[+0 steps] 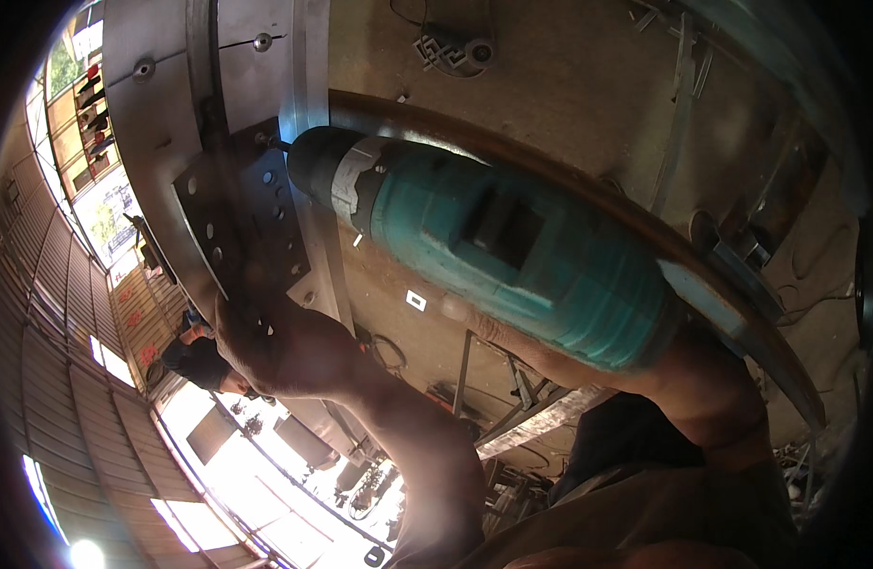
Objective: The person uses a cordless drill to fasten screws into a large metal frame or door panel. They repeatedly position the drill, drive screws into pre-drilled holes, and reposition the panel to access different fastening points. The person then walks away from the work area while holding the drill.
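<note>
Head view: right hand (550, 351) gripped teal drill (512, 251), bit at perforated bracket (242, 223). Left hand (275, 346) pressed flat, steadying bracket. Drilling step; next likely needs steady push.

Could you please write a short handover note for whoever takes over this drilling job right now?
Right hand: gripping the teal power drill from below, its dark chuck pointing at the perforated metal bracket.
Left hand: pressed against the lower edge of that bracket, steadying it against the grey curved metal panel.
Done: the bracket already shows several holes; two bolts sit in the panel above.
Left: whether the bit is biting cannot be seen; the bracket is hand-held for now.
</note>
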A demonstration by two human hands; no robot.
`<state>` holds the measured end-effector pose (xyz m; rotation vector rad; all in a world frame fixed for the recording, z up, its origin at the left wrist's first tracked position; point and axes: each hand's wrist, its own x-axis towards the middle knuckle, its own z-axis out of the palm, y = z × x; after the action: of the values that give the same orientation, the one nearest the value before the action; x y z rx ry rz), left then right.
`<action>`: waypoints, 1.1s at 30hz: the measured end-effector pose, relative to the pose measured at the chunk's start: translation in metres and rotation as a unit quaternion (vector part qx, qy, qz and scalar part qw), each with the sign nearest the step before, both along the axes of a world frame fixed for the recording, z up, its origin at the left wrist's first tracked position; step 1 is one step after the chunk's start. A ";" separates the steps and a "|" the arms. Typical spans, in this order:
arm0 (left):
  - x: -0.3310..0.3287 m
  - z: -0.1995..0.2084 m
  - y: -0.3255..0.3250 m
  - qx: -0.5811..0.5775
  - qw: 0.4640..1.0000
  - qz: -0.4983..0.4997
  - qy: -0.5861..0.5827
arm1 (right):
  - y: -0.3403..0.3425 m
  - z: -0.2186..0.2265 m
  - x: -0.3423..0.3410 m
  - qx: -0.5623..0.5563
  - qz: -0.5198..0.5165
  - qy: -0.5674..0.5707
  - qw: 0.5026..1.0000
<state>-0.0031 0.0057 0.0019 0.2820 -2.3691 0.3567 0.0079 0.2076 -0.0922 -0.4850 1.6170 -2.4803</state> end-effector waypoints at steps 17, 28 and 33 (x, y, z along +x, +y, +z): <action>0.002 0.001 -0.008 0.022 0.999 -0.041 0.019 | -0.004 -0.006 0.007 -0.028 -0.001 -0.017 0.999; 0.002 0.006 -0.023 -0.200 0.979 -0.006 -0.042 | -0.008 -0.006 0.007 -0.049 -0.012 -0.021 0.999; 0.000 0.007 -0.028 -0.180 0.983 -0.020 -0.026 | -0.009 -0.008 0.009 -0.057 -0.016 -0.026 0.998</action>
<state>-0.0036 -0.0224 0.0088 0.0538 -2.3030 0.7692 0.0171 0.1983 -0.1004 -0.4086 1.4831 -2.5963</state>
